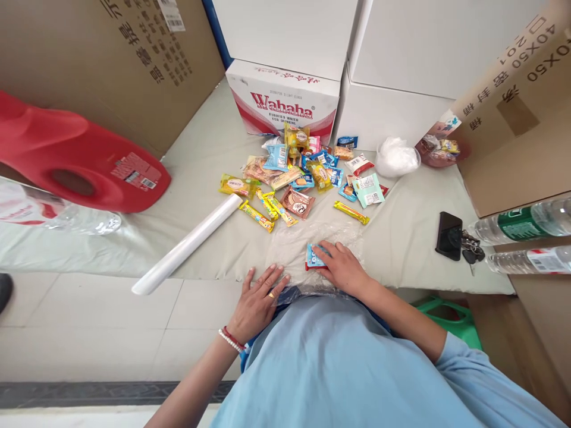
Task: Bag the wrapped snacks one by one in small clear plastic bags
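Note:
A sheet of clear plastic wrap lies spread at the table's near edge. My left hand rests flat on its near left part, fingers spread, holding nothing. On the wrap, my right hand has its fingers and thumb closed on a small blue snack packet. A red edge, perhaps of another packet, shows just below it. Beyond the wrap lies a loose pile of wrapped snacks, among them a brown packet, a pale green packet and several slim yellow sticks.
A white roll lies at the left, near a large red jug. Behind the snacks stands a Wahaha carton. At the right are a white plastic bundle, a black phone, keys and two bottles.

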